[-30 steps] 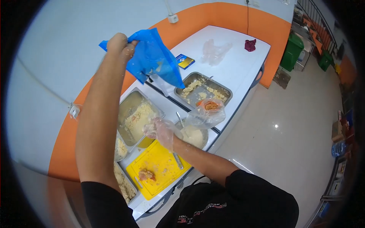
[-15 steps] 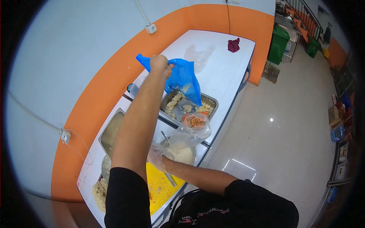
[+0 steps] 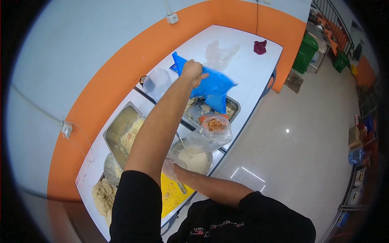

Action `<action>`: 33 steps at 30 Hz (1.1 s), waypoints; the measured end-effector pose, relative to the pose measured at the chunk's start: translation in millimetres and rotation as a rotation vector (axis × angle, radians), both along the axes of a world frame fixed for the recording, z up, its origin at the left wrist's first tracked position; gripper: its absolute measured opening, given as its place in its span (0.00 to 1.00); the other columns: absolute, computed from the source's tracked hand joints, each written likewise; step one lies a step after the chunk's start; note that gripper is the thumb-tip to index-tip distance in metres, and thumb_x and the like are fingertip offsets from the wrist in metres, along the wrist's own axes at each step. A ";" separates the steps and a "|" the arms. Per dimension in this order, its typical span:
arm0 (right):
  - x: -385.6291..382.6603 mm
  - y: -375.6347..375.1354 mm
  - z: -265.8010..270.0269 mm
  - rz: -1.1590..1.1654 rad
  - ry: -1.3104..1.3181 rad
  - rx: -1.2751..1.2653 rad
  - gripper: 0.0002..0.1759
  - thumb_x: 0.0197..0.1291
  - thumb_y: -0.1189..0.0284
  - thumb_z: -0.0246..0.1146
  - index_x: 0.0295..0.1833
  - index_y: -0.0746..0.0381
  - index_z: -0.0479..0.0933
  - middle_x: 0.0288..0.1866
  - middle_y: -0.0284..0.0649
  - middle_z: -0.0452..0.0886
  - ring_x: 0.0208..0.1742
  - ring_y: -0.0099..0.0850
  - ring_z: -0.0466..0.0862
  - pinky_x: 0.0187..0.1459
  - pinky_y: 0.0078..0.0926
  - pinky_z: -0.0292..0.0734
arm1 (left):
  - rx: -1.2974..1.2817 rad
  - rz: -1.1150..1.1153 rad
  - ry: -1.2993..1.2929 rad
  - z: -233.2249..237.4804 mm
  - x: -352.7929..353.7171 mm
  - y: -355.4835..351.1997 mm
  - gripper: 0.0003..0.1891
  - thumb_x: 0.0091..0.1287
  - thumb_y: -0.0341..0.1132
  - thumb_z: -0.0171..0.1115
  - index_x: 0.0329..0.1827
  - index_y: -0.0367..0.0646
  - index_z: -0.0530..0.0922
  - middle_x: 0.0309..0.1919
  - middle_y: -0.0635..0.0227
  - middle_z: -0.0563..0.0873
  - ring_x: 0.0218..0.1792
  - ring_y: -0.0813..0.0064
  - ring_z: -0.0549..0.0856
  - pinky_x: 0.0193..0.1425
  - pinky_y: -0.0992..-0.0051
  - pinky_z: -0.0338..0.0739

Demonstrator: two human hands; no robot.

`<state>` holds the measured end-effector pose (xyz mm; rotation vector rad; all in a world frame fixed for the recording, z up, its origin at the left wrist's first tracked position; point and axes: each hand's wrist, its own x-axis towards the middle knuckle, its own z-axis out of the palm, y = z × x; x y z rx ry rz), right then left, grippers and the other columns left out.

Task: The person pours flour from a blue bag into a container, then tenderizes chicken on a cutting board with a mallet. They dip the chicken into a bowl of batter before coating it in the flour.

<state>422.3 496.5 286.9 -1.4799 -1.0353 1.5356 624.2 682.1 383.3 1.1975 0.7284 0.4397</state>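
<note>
My left hand (image 3: pixel 193 72) is closed on a blue plastic bag (image 3: pixel 212 86), holding it up over a metal tray (image 3: pixel 236 106) with pale crumbly food in it. Lower down, my right hand (image 3: pixel 170 167) is in clear plastic. Its fingers are hidden behind my left forearm. Close to it, a metal bowl (image 3: pixel 210 164) contains creamy white batter and a utensil handle. Between bowl and tray lies a clear plastic bag (image 3: pixel 210 137) around something orange-brown. A yellow cutting board (image 3: pixel 172 202) with scraps and a metal-handled utensil (image 3: pixel 181 186) is just below my right hand.
At the left are a deep metal pan (image 3: pixel 115 135) with a pale shredded mix, a clear bowl (image 3: pixel 110 168) and a beige crumbly heap (image 3: pixel 103 198). A translucent container (image 3: pixel 157 83), a clear bag (image 3: pixel 221 54) and a dark red bag (image 3: pixel 260 47) sit farther back.
The blue bag has swung and spread to the right in my left hand. The view has shifted, showing more of the deep pan and the translucent container. My right hand stays near the bowl.
</note>
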 end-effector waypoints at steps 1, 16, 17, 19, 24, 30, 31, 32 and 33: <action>1.1 -0.7 11.3 0.040 0.065 -0.094 0.08 0.70 0.68 0.58 0.49 0.57 0.78 0.45 0.44 0.85 0.41 0.41 0.86 0.42 0.38 0.78 | 0.111 0.075 -0.028 9.0 -5.2 -9.9 0.35 0.71 0.22 0.48 0.79 0.24 0.44 0.79 0.37 0.47 0.76 0.37 0.61 0.74 0.44 0.68; -50.8 28.6 -51.8 -0.198 0.938 0.217 0.25 0.80 0.53 0.46 0.68 0.57 0.71 0.60 0.42 0.81 0.48 0.33 0.87 0.45 0.29 0.86 | 1.254 0.165 0.101 123.3 -180.9 -75.2 0.16 0.71 0.32 0.59 0.60 0.38 0.81 0.55 0.55 0.87 0.55 0.61 0.86 0.54 0.64 0.83; -50.6 34.2 -42.9 -0.230 0.974 0.205 0.24 0.80 0.54 0.45 0.66 0.58 0.72 0.54 0.43 0.82 0.48 0.34 0.87 0.47 0.29 0.84 | 1.224 0.237 0.077 138.2 -216.7 -92.6 0.16 0.71 0.31 0.59 0.60 0.37 0.80 0.54 0.56 0.87 0.56 0.63 0.86 0.56 0.66 0.82; -40.4 55.7 -19.2 -0.283 0.988 0.195 0.22 0.80 0.55 0.45 0.64 0.58 0.73 0.48 0.43 0.84 0.46 0.35 0.87 0.48 0.30 0.84 | 1.191 0.399 0.045 143.5 -292.0 -119.6 0.16 0.73 0.31 0.58 0.61 0.35 0.79 0.55 0.59 0.86 0.57 0.66 0.84 0.58 0.68 0.80; -32.2 133.8 3.7 -0.230 0.304 0.292 0.24 0.76 0.51 0.49 0.60 0.57 0.77 0.44 0.44 0.87 0.46 0.40 0.87 0.49 0.40 0.82 | 0.972 0.922 0.214 49.7 -495.1 -190.0 0.13 0.75 0.30 0.56 0.58 0.36 0.77 0.55 0.61 0.84 0.57 0.71 0.82 0.52 0.73 0.80; -64.5 228.8 -54.7 0.642 -1.013 0.669 0.27 0.66 0.53 0.55 0.59 0.62 0.77 0.43 0.62 0.84 0.47 0.55 0.85 0.49 0.45 0.77 | 0.794 1.344 0.719 -137.3 -659.4 -370.1 0.06 0.77 0.29 0.55 0.49 0.35 0.75 0.43 0.65 0.78 0.45 0.75 0.78 0.46 0.76 0.76; -83.5 218.7 -31.0 0.799 -1.086 0.462 0.32 0.66 0.50 0.55 0.66 0.60 0.75 0.55 0.62 0.82 0.61 0.56 0.81 0.59 0.48 0.75 | 0.786 1.336 0.875 -157.6 -670.0 -405.1 0.05 0.77 0.28 0.55 0.47 0.35 0.75 0.42 0.65 0.78 0.43 0.72 0.78 0.46 0.74 0.76; -96.9 219.9 -46.9 0.809 -1.084 0.458 0.32 0.66 0.50 0.55 0.66 0.60 0.75 0.55 0.62 0.82 0.61 0.56 0.81 0.59 0.48 0.75 | 0.472 1.464 0.841 -181.7 -676.9 -444.5 0.05 0.77 0.28 0.54 0.47 0.34 0.75 0.42 0.64 0.78 0.43 0.70 0.79 0.48 0.73 0.75; -109.0 221.9 -73.6 0.950 -1.276 0.460 0.38 0.64 0.48 0.55 0.73 0.60 0.67 0.65 0.59 0.75 0.69 0.55 0.73 0.67 0.48 0.68 | 0.530 1.447 1.013 -204.7 -682.7 -480.5 0.04 0.74 0.24 0.54 0.45 0.33 0.76 0.40 0.60 0.79 0.41 0.67 0.80 0.48 0.72 0.76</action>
